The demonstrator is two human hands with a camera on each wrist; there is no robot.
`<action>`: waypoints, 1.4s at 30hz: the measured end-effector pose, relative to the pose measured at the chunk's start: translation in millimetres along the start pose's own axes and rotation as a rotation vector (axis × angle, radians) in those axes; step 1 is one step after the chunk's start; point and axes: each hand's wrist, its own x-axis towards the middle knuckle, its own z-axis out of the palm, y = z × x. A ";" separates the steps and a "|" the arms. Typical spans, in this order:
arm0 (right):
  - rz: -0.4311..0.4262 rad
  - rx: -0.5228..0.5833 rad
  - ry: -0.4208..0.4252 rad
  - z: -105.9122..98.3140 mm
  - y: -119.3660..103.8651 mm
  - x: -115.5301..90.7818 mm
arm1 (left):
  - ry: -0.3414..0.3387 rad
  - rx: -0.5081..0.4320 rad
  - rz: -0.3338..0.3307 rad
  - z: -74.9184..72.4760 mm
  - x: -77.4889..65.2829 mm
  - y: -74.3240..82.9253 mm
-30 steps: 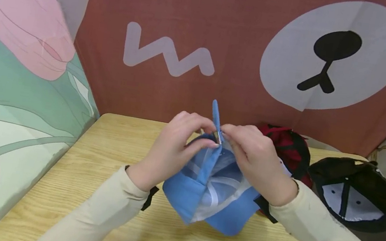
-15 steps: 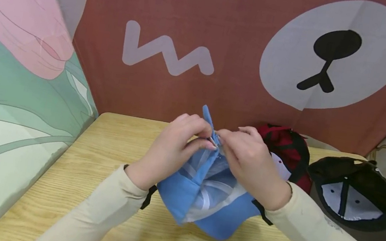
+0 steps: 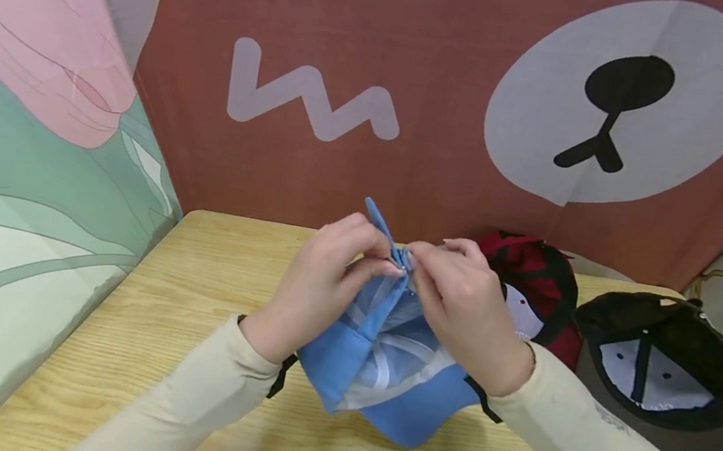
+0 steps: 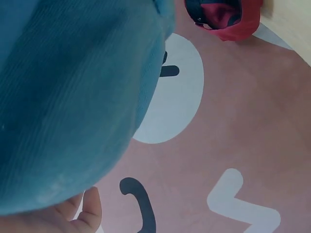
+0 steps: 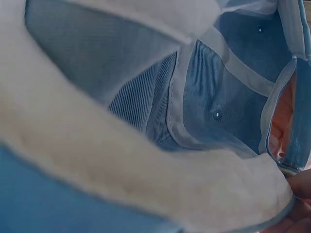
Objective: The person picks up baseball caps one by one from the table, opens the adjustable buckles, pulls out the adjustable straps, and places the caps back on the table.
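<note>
A light blue baseball cap (image 3: 341, 363) hangs between my hands over the table, its opening toward me and its brim low. My left hand (image 3: 328, 283) pinches the back strap (image 3: 377, 306) near a small metal buckle. From the other side, my right hand (image 3: 465, 303) pinches the strap at the same spot, fingertips close to the left ones. The strap's loose end (image 3: 377, 216) sticks up beyond the fingers. In the left wrist view, the cap's ribbed cloth (image 4: 73, 107) hides most of the left hand. Inside the cap, a pale sweatband (image 5: 209, 184) shows in the right wrist view.
A red and black cap (image 3: 532, 274) lies behind the right hand. Further right is a dark cap (image 3: 662, 422) turned with its inside up. The wooden table (image 3: 205, 288) meets a printed cloth backdrop (image 3: 298, 177) at its far edge.
The strap's loose end has tilted left and dropped lower. The blue cap and my right hand have shifted a little left, while my left hand stays nearly in place.
</note>
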 end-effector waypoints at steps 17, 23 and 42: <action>0.119 0.007 0.006 -3.3 2.6 0.3 | 0.143 0.417 -0.015 8.7 -12.0 15.8; 0.088 -0.024 -0.105 -8.1 0.6 4.2 | 0.226 0.361 -0.029 7.7 -7.3 9.2; -0.202 -0.271 -0.108 -4.1 9.6 23.3 | 0.064 0.222 0.014 -5.7 7.2 4.4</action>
